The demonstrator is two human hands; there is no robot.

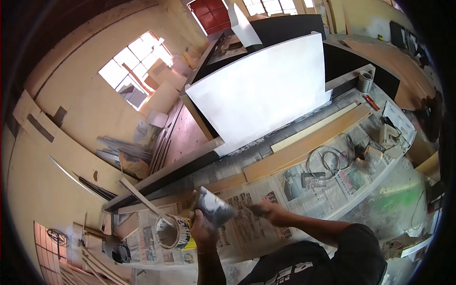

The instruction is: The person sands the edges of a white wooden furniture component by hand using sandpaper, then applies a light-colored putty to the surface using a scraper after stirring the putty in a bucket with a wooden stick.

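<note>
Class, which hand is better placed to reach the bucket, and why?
Probably the left hand: it appears beside the bucket, though holding a flat plate. The right hand, gripping a blurred tool, is farther away.

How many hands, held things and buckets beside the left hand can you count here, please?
Hands: 2 (left hand, right hand)
Held things: 2 (smeared flat piece, blurred dark tool)
Bucket: 1 (streaked bucket)
Total: 5

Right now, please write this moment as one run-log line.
left hand: holding smeared plate | right hand: holding blurred tool | bucket: near left hand
</note>
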